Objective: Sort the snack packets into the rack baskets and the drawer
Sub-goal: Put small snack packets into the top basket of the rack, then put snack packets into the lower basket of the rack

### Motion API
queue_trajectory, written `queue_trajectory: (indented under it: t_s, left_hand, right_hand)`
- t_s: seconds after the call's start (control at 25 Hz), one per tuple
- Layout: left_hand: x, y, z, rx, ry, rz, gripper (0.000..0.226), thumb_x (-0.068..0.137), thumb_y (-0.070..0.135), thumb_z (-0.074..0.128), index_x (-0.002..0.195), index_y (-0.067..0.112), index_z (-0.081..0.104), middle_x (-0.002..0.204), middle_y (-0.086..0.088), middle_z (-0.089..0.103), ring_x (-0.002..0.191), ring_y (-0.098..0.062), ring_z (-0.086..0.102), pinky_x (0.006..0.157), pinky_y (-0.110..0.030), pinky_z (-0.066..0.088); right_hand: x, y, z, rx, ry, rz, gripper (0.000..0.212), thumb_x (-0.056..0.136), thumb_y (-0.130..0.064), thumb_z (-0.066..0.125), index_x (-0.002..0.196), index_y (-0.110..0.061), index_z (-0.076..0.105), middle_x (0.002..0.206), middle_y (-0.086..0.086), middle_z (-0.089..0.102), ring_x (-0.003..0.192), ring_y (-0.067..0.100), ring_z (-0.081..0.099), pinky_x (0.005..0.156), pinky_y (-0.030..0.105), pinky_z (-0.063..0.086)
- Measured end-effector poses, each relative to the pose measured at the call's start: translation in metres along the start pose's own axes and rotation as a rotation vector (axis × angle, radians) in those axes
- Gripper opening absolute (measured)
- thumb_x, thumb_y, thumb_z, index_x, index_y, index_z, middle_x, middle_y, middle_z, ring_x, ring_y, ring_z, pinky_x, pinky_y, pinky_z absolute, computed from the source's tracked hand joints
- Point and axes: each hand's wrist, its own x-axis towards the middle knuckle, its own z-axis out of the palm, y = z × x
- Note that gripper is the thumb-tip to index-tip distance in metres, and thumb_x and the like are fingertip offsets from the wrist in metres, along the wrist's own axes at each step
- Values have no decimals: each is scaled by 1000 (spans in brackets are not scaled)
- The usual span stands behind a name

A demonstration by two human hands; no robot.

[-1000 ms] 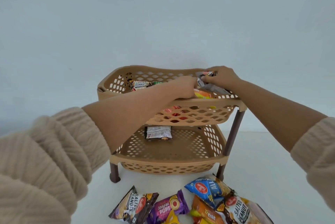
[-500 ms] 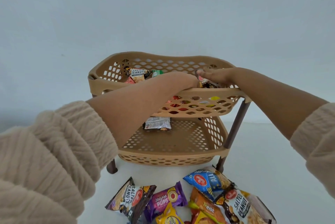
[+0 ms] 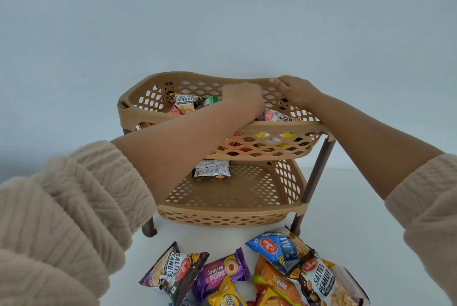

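A tan two-tier rack stands against the wall. Its top basket (image 3: 247, 130) holds several packets, among them a salted peanuts packet (image 3: 185, 102), a green packet (image 3: 211, 101) and another peanuts packet (image 3: 277, 116). My left hand (image 3: 243, 96) reaches down into this basket, blurred, back towards me, fingers hidden. My right hand (image 3: 296, 89) rests on the basket's back right rim with its fingers curled over it. One packet (image 3: 212, 169) lies at the back of the lower basket (image 3: 232, 209).
Loose packets lie on the white surface in front of the rack: salted peanuts (image 3: 173, 271), purple JimJam Pops (image 3: 222, 272), a blue packet (image 3: 277, 246), an orange Treat packet (image 3: 277, 283), another peanuts packet (image 3: 321, 281). Brown rack legs (image 3: 319, 169) stand at the corners. No drawer shows.
My right hand has let go of the packet it was pressing into the top basket and moved back to the rim. My left hand has moved further into the basket. The view has come closer.
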Motion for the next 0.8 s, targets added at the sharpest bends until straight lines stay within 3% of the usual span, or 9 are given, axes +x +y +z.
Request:
queue_trajectory:
  t_s: [0.12,0.2,0.36,0.56,0.72,0.8]
  left_hand:
    - [-16,-3,-11,74,365,66,30,94,23,37,112,8,55,109,-11,64,106,-31,56,108,-46,24]
    - [-32,-7,-19,68,448,101,32,95,21,34,112,6,56,105,-12,65,106,-33,55,113,-48,16]
    - [-83,-18,-27,-79,566,254,32,93,19,34,109,6,58,107,-12,62,112,-31,51,113,-48,15]
    - [-172,-37,-2,-112,609,301,31,90,28,36,96,11,61,107,-8,64,110,-28,55,111,-46,20]
    - [-240,-57,51,-281,470,119,32,88,34,34,91,17,61,105,0,64,111,-22,54,110,-36,14]
    - [-271,-60,86,-364,389,19,37,85,35,32,89,16,63,102,-2,65,106,-24,57,104,-36,22]
  right_hand:
    - [-15,-18,-6,-2,160,-119,47,94,-51,34,128,-21,50,130,4,58,119,21,51,93,34,38]
    - [-35,-37,-8,73,270,-225,44,95,-50,31,122,-23,54,124,-2,62,112,14,54,91,30,38]
    - [-83,-70,-11,154,412,-349,44,98,-44,26,121,-21,56,120,-8,62,111,8,54,110,48,27]
    - [-175,-78,16,220,361,-413,50,95,-48,24,127,-20,52,125,-4,60,118,7,49,105,44,37]
    - [-250,-51,58,217,161,-291,54,91,-58,21,130,-31,47,139,-9,47,133,4,33,114,35,19]
    - [-283,-36,83,214,65,-170,54,87,-62,19,130,-39,43,145,-18,33,136,-1,25,113,29,12]
